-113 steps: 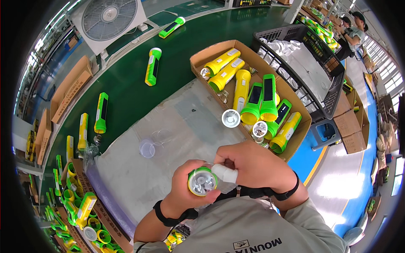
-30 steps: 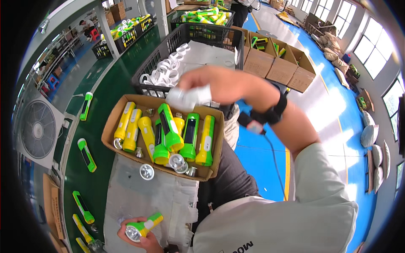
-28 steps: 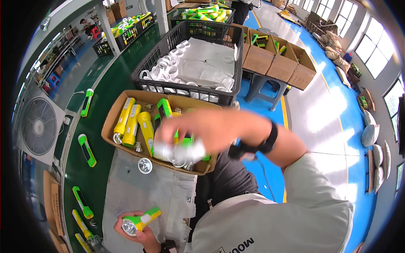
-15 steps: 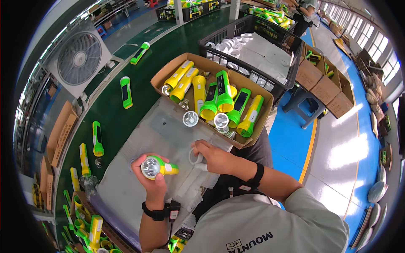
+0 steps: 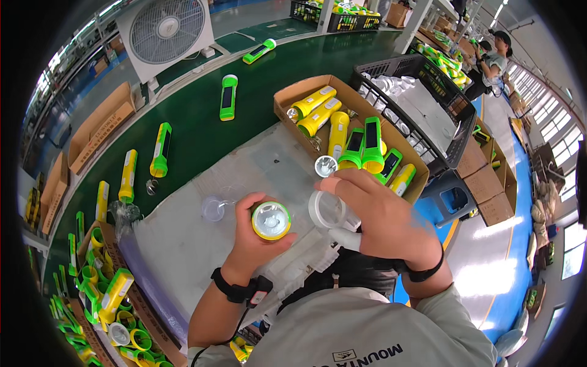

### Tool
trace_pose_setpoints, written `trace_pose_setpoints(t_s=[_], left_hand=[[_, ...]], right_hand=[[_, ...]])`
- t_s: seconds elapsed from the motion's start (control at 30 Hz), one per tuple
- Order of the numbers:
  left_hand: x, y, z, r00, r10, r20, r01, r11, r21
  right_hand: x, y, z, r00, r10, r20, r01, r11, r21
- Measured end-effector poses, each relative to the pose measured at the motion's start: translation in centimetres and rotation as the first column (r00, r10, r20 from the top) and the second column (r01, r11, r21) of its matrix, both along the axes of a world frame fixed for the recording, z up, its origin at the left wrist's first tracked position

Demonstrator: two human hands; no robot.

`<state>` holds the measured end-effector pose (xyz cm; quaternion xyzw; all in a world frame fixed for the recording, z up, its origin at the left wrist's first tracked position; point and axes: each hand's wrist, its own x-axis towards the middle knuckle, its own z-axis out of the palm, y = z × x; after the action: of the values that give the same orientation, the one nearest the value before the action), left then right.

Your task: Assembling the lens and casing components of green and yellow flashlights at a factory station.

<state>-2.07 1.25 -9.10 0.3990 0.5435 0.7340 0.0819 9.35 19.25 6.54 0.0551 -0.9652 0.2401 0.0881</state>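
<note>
My left hand (image 5: 249,235) is wrapped round a green and yellow flashlight (image 5: 271,221), its silver reflector end facing up. Between the fingers of my right hand (image 5: 382,214) is a white ring with a clear middle (image 5: 326,209), held on edge a short way right of the flashlight. A white covering sits on one of that hand's fingers. On the grey work surface (image 5: 183,226), left of the flashlight, lies a clear round disc (image 5: 213,208). Beyond my right hand, a cardboard tray (image 5: 293,98) holds several yellow and green flashlights and a loose silver reflector (image 5: 326,166).
A black crate (image 5: 455,153) with white rings stands behind the tray. Several flashlights (image 5: 228,98) lie along the green belt (image 5: 195,147). At the lower left is a carton (image 5: 137,275) full of flashlight bodies. A fan (image 5: 165,30) stands beyond the belt; a person (image 5: 492,67) is far right.
The flashlight has been turned so its reflector faces up. My right hand has lifted the white ring toward the view. The whole view has shifted, and the clear disc now shows.
</note>
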Motion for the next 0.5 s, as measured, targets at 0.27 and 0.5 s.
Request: trace_pose_setpoints(t_s=[0.27, 0.5], left_hand=[[0.0, 0.1, 1.3, 0.992, -0.039, 0.123, 0.049, 0.996, -0.079], [-0.3, 0.0, 1.9, 0.996, -0.034, 0.081, 0.050, 0.979, -0.197]], right_hand=[[-5.1, -2.3, 2.4, 0.899, 0.417, 0.134, -0.436, 0.880, 0.189], [-6.8, -3.2, 2.4, 0.845, 0.404, 0.349, -0.488, 0.851, 0.196]])
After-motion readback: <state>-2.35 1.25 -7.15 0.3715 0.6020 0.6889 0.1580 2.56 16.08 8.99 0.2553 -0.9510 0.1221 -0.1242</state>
